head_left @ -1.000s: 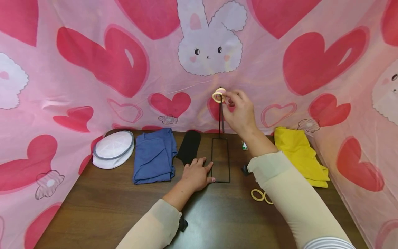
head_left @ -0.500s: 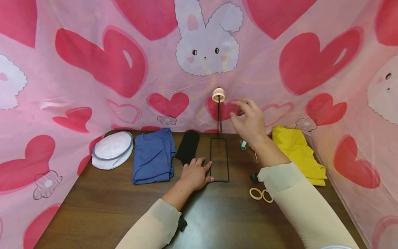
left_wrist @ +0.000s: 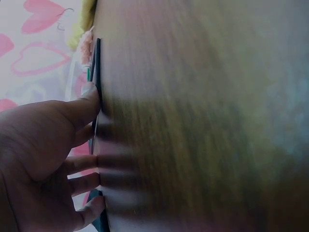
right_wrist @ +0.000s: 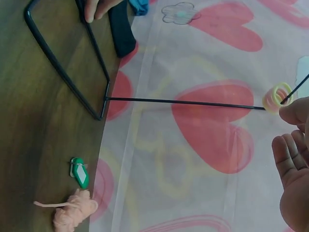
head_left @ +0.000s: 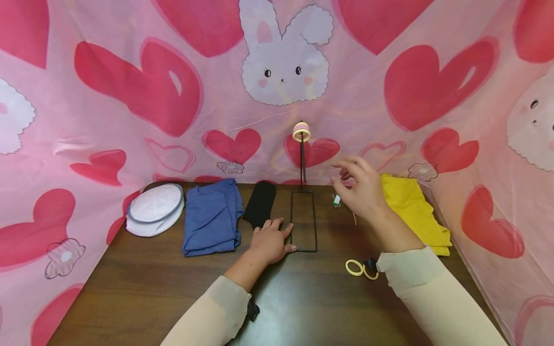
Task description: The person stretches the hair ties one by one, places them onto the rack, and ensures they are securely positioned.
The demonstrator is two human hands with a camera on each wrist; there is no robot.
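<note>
The left hand (head_left: 271, 242) presses flat on the stand (head_left: 303, 218) base. The right hand (head_left: 362, 190), loosely open and empty, hovers right of the pole; a careless knock could shake off the rings (head_left: 301, 132).

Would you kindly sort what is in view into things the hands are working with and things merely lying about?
In use: wire stand, steadied by the left hand; hair ties on its top; two yellow hair ties near the right hand.

Lying about: blue cloth, black sock, yellow cloth, white mesh pouch, green tag.
</note>
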